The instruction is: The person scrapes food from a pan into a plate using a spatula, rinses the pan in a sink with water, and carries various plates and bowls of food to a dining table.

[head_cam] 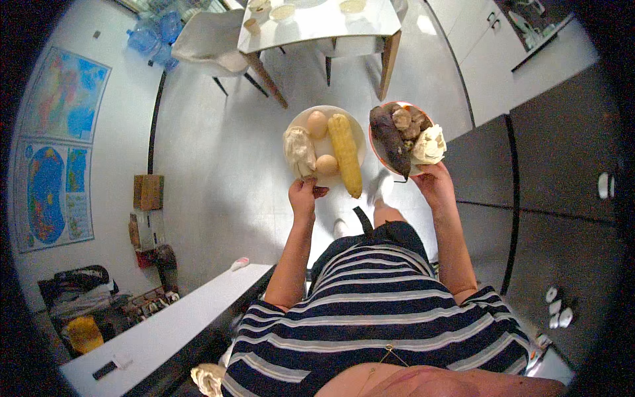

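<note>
My left hand (303,197) grips the near rim of a pale round plate (358,130). On that plate lie an ear of yellow corn (344,151), two eggs (317,124) and a whitish bun-like food (299,150). Held by my right hand (434,181) at its near edge is a bowl or plate with an orange-red rim (373,149). It carries a dark purple sweet potato (389,136), several brown roundish pieces (407,121) and a pale, layered bun-like food (429,144). The two dishes are side by side, a small gap between them.
Ahead stands a white table (317,22) with dishes on it, a pale chair (213,42) at its left. A long white ledge (183,310) runs at the lower left. Dark cabinet doors (560,149) line the right. Blue water bottles (154,37) and a cardboard box (148,192) are by the left wall.
</note>
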{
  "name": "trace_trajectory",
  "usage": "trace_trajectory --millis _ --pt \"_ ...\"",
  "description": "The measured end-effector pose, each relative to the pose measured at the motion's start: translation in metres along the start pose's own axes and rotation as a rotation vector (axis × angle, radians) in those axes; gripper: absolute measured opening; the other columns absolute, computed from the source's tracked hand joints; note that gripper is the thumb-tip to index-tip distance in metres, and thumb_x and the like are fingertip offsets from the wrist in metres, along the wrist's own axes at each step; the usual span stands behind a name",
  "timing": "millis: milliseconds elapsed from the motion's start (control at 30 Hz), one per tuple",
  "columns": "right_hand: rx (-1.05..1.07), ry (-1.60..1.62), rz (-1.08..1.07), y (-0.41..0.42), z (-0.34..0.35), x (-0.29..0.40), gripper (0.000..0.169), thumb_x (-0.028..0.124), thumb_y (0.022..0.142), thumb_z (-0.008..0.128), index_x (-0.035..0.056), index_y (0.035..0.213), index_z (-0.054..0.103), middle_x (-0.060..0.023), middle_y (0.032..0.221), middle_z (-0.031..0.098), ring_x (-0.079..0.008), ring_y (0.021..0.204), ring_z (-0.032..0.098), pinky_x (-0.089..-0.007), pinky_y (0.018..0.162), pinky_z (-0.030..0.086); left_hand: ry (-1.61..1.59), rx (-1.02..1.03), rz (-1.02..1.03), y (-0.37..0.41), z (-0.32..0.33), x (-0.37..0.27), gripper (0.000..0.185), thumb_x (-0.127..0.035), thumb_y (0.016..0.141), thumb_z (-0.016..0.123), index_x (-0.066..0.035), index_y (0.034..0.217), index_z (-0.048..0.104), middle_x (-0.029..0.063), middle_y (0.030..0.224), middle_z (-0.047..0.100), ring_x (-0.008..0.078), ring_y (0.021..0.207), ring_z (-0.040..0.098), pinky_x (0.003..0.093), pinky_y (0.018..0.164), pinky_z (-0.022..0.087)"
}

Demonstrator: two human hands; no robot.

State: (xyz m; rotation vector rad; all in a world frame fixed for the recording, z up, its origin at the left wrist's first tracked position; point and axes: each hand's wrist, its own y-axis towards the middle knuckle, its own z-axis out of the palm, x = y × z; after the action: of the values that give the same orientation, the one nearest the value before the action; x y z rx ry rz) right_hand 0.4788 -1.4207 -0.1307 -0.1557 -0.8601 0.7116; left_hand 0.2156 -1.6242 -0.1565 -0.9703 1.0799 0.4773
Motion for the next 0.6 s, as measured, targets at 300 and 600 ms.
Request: trace_trajectory --millis 300,600 --pt "-0.053 -0.070 -0.004 -0.228 -0.016 -0.109 0.047 0.000 0.089 0.050 0.0016 0.136 0.044 -0.0176 0.128 0.058 -0.0312 0.110 0.063 -0.0446 0.090 0.057 -0.023 -0.044 -0.011 -0.193 -0.172 0.047 0.024 -0.019 0.090 0.058 0.003 0.099 0.063 0.0136 0.079 0.068 0.0226 0.062 0.067 0.0329 0.059 0.057" --pt "0.048 -0.036 0.050 -0.223 -0.059 -0.135 0.042 0.010 0.095 0.054 0.0013 0.135 0.045 -0.0155 0.128 0.058 -0.0290 0.113 0.062 -0.0447 0.092 0.056 -0.046 -0.084 0.011 -0.200 -0.192 0.081 0.018 -0.014 0.092 0.059 0.003 0.098 0.062 0.0135 0.076 0.068 0.0208 0.059 0.067 0.0301 0.055 0.056"
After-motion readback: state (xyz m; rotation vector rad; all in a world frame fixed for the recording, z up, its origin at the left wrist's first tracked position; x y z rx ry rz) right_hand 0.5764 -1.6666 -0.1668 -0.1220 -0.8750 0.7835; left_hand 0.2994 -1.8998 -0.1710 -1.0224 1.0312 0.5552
